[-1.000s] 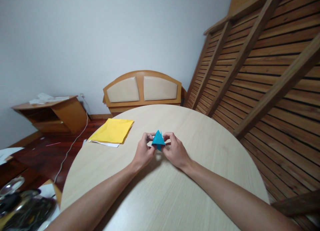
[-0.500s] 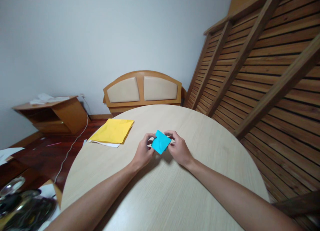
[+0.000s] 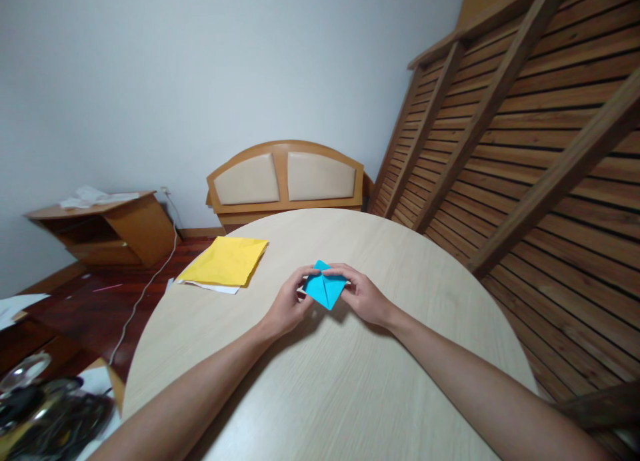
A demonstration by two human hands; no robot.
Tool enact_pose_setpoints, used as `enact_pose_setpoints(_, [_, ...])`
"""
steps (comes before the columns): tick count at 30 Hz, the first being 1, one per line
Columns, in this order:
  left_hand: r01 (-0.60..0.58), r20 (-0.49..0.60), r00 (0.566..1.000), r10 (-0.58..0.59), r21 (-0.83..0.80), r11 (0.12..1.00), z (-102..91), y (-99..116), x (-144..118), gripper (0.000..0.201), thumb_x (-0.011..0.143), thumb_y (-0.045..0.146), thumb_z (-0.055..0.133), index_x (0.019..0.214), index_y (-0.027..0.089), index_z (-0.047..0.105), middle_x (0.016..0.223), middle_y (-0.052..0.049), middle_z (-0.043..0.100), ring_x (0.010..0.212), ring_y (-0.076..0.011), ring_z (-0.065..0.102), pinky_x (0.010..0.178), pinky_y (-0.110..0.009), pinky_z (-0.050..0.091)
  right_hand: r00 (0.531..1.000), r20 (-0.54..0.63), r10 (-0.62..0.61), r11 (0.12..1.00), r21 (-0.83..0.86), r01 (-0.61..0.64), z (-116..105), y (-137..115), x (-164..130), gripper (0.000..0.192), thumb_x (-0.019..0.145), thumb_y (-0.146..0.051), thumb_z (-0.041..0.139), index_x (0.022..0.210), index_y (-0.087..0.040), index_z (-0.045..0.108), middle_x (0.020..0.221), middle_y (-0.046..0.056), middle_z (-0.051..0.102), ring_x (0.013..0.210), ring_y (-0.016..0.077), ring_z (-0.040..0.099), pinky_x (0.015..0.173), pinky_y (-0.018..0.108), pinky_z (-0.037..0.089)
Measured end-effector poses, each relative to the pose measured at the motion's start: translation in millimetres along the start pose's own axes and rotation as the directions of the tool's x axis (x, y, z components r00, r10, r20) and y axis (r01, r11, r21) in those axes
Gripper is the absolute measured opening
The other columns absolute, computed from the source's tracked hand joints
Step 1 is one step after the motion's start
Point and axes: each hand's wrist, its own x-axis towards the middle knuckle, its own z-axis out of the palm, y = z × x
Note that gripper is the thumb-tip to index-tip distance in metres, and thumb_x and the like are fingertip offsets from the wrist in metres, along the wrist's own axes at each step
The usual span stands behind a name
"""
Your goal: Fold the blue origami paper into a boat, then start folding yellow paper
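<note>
A blue piece of folded paper (image 3: 326, 291), roughly diamond-shaped with a crease down its middle, is held just above the round table (image 3: 320, 381). My left hand (image 3: 293, 298) grips its left side, with the index finger across the upper part and the thumb at the lower left edge. On the other side, my right hand (image 3: 365, 294) is closed on the right corner, its fingers reaching over the top face. The right thumb is mostly hidden behind the paper.
On the table's left part lies a yellow packet (image 3: 225, 261) with white paper (image 3: 215, 288) under it. Beyond the far edge stands a padded headboard (image 3: 285, 178). Wooden slats (image 3: 500, 148) lean along the right. A box with cables (image 3: 60, 414) sits at lower left.
The blue folded paper has turned slightly and shifted a little right. Fingers of both hands have moved onto its upper face, near the centre crease.
</note>
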Motion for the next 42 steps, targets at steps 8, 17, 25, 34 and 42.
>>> enact_pose_setpoints(8, [-0.056,0.057,0.997,0.057,-0.027,0.998,-0.7,0,-2,0.046,0.082,0.013,0.055,0.127,0.021,0.057,0.137,-0.015,0.055,0.112,-0.0226,0.061,0.092,-0.039,0.054,0.996,-0.077,0.043,0.998,-0.05,-0.047,-5,5,1,0.026,0.091,-0.023,0.057,0.112,-0.023,0.071,0.125,0.01,0.065,0.118,0.0228,0.06,0.097,0.043,0.051])
enact_pose_setpoints(17, [0.107,-0.085,0.99,-0.116,-0.109,0.988,2.1,-7,4,0.028,0.084,0.035,0.066,0.103,0.017,0.057,0.088,-0.005,0.069,0.072,-0.0147,0.066,0.063,-0.026,0.053,0.999,-0.028,0.042,0.986,-0.163,-0.046,0,0,1,0.019,0.092,-0.027,0.058,0.101,-0.021,0.073,0.105,0.007,0.074,0.098,0.0201,0.068,0.083,0.036,0.055])
enact_pose_setpoints(25, [0.125,-0.07,0.99,-0.126,-0.019,0.992,2.1,-7,5,0.028,0.084,0.043,0.067,0.088,0.016,0.068,0.082,-0.006,0.072,0.071,-0.017,0.066,0.066,-0.029,0.054,0.997,-0.072,0.039,0.966,-0.254,-0.056,3,0,1,0.014,0.093,-0.03,0.06,0.097,-0.021,0.07,0.094,0.003,0.075,0.088,0.0184,0.069,0.081,0.033,0.053])
enact_pose_setpoints(34, [0.093,-0.054,0.995,-0.09,0.061,0.994,1.4,0,5,0.023,0.086,0.039,0.066,0.084,0.017,0.072,0.079,-0.004,0.073,0.073,-0.0172,0.066,0.069,-0.028,0.053,0.998,-0.049,-0.041,0.912,-0.411,0.017,2,-7,0,0.013,0.093,-0.03,0.06,0.102,-0.024,0.067,0.094,0.002,0.074,0.09,0.019,0.069,0.084,0.034,0.051])
enact_pose_setpoints(42, [0.108,-0.177,0.976,-0.122,-0.09,0.99,0.4,0,10,0.027,0.083,0.041,0.068,0.082,0.014,0.068,0.075,-0.005,0.071,0.069,-0.0162,0.065,0.065,-0.026,0.051,0.968,-0.168,0.185,0.97,-0.129,-0.208,9,-3,0,0.062,0.079,-0.03,0.073,0.134,-0.02,0.044,0.085,0.001,0.067,0.07,0.0155,0.062,0.064,0.028,0.05])
